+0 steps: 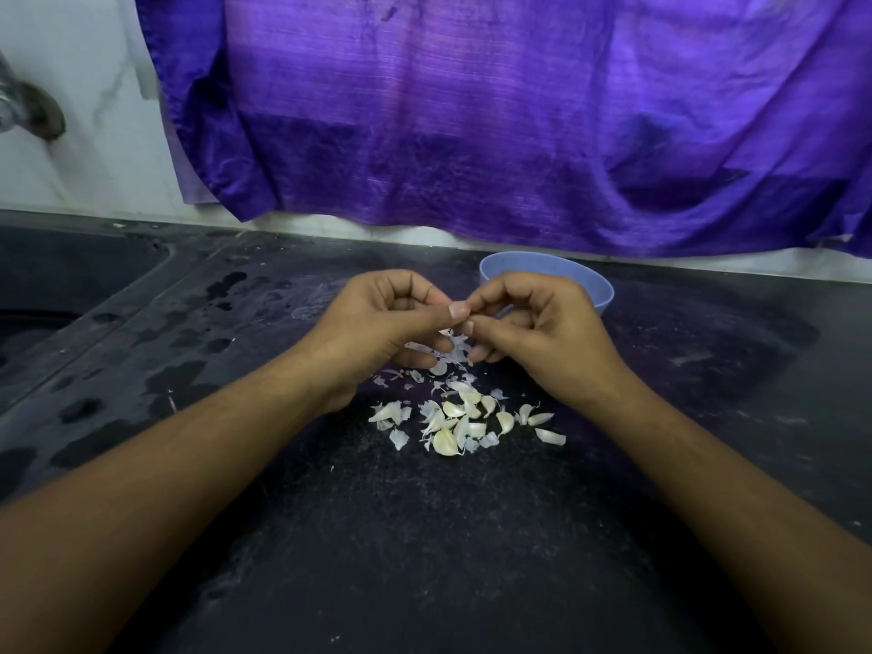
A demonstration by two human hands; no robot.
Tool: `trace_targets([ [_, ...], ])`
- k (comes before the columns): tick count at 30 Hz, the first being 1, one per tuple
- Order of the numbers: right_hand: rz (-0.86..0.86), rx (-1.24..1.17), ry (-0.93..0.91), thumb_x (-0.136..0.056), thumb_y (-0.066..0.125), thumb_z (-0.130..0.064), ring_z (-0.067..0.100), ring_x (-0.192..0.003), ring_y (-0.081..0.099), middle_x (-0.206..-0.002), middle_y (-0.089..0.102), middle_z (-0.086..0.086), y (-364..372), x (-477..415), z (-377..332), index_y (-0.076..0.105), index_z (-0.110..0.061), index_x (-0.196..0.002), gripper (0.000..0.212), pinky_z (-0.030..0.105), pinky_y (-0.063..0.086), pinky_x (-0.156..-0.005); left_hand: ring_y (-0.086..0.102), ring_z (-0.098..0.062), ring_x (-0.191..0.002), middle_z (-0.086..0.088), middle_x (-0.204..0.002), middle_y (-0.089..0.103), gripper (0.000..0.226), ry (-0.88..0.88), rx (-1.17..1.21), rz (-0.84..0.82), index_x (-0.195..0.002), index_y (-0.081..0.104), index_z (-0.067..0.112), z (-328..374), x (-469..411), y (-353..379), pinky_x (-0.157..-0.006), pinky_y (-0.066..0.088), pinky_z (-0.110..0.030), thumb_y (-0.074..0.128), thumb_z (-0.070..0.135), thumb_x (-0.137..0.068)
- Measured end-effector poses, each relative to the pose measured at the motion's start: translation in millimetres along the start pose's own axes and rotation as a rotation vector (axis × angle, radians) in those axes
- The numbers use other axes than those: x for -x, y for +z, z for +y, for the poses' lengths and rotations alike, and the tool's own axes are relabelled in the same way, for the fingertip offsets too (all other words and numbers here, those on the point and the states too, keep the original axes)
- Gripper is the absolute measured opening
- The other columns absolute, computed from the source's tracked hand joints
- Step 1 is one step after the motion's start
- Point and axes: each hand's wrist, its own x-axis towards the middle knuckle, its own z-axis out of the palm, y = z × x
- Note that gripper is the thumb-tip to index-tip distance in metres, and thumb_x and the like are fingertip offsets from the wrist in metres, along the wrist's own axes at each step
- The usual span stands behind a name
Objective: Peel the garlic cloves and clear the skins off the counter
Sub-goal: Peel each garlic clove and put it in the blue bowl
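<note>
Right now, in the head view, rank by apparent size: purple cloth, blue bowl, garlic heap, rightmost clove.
1. purple cloth
2. garlic heap and blue bowl, unranked: the right hand hides part of the bowl, the heap lies nearer
3. rightmost clove

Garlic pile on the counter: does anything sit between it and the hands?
Nothing visible does. The left hand and right hand, pinching a clove, are just beyond the pile; only loose skins lie on the counter between.

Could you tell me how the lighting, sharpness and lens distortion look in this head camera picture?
Head view: dim, soft light; purple cast from the cloth on the dark counter; wide-angle bowing at the edges; left hand, right hand and garlic pile sharp.
</note>
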Motion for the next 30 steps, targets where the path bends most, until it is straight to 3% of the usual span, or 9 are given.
trace_targets([
  [3, 0.001, -0.02, -0.021, -0.095, 0.072, -0.009, 0.025, -0.07, 0.077, -0.086, 0.078, 0.008, -1, -2, 0, 0.075, -0.006, -0.104, 0.01, 0.036, 0.061, -0.063, 0.073, -0.016, -0.078, -0.019, -0.104, 0.077, 0.026, -0.01, 0.054, -0.008, -0.084, 0.067, 0.012, 2, 0, -2, -0.068, 0.06, -0.029, 0.08, 0.033, -0.076],
  [5, 0.018, -0.025, -0.033, -0.095, 0.072, -0.01, 0.026, -0.071, 0.077, -0.087, 0.078, 0.008, -3, -3, -2, 0.075, -0.007, -0.104, 0.01, 0.038, 0.062, -0.063, 0.072, -0.015, -0.077, -0.014, -0.103, 0.078, 0.025, -0.025, 0.089, -0.011, -0.091, 0.071, 0.008, 2, 0, -2, -0.067, 0.06, -0.027, 0.076, 0.031, -0.084],
  [8, 0.137, 0.024, -0.067, -0.092, 0.076, -0.01, 0.018, -0.071, 0.075, -0.085, 0.077, 0.005, -11, -4, -5, 0.075, -0.009, -0.097, 0.006, 0.029, 0.059, -0.064, 0.071, -0.013, -0.073, -0.009, -0.1, 0.077, 0.025, -0.034, 0.08, 0.026, -0.105, 0.071, -0.001, 1, -3, -2, -0.064, 0.06, -0.026, 0.067, 0.023, -0.097],
  [12, 0.337, 0.313, -0.106, -0.088, 0.08, -0.014, 0.004, -0.069, 0.067, -0.082, 0.074, -0.008, -32, -9, -2, 0.072, -0.013, -0.086, 0.009, 0.019, 0.052, -0.069, 0.07, -0.011, -0.07, -0.012, -0.102, 0.077, 0.023, -0.016, 0.021, 0.081, -0.107, 0.073, -0.001, -1, -4, -3, -0.063, 0.06, -0.025, 0.062, 0.018, -0.102],
  [15, 0.383, 0.474, -0.024, -0.087, 0.079, -0.015, 0.002, -0.072, 0.067, -0.079, 0.072, -0.012, -47, -12, 9, 0.071, -0.022, -0.082, 0.012, 0.023, 0.055, -0.074, 0.07, -0.011, -0.072, -0.013, -0.106, 0.077, 0.02, -0.005, -0.003, 0.087, -0.105, 0.074, 0.003, -2, -4, -1, -0.064, 0.06, -0.026, 0.063, 0.019, -0.101],
  [18, 0.386, 0.59, 0.054, -0.089, 0.075, -0.021, 0.002, -0.086, 0.068, -0.089, 0.075, -0.013, -55, -13, 18, 0.076, -0.027, -0.088, 0.007, 0.028, 0.054, -0.085, 0.07, -0.013, -0.074, -0.014, -0.107, 0.077, 0.019, 0.002, -0.01, 0.088, -0.105, 0.075, 0.003, -3, -4, -2, -0.066, 0.061, -0.028, 0.067, 0.019, -0.099],
  [22, 0.446, 0.568, -0.053, -0.092, 0.071, -0.026, 0.001, -0.08, 0.064, -0.09, 0.075, -0.008, -55, -12, 11, 0.079, -0.022, -0.092, 0.009, 0.027, 0.052, -0.08, 0.069, -0.013, -0.073, -0.015, -0.09, 0.074, 0.018, 0.026, -0.026, 0.113, -0.101, 0.074, -0.002, -2, -4, -2, -0.065, 0.06, -0.026, 0.077, 0.013, -0.09],
  [25, 0.349, 0.431, -0.132, -0.09, 0.077, -0.024, 0.004, -0.064, 0.058, -0.075, 0.07, -0.002, -47, -10, -2, 0.077, -0.017, -0.083, 0.01, 0.023, 0.046, -0.063, 0.067, -0.012, -0.07, -0.012, -0.082, 0.073, 0.019, 0.05, -0.052, 0.145, -0.088, 0.072, 0.0, -1, -4, -2, -0.062, 0.058, -0.025, 0.083, 0.015, -0.084],
  [30, -0.191, 0.117, 0.105, -0.084, 0.083, -0.01, 0.004, -0.046, 0.049, -0.063, 0.067, 0.009, -21, -1, -17, 0.076, -0.002, -0.083, 0.011, 0.016, 0.04, -0.045, 0.066, -0.014, -0.066, -0.005, -0.078, 0.068, 0.022, 0.073, -0.08, 0.144, -0.077, 0.062, 0.012, -3, -7, -5, -0.058, 0.055, -0.031, 0.073, 0.02, -0.094],
])
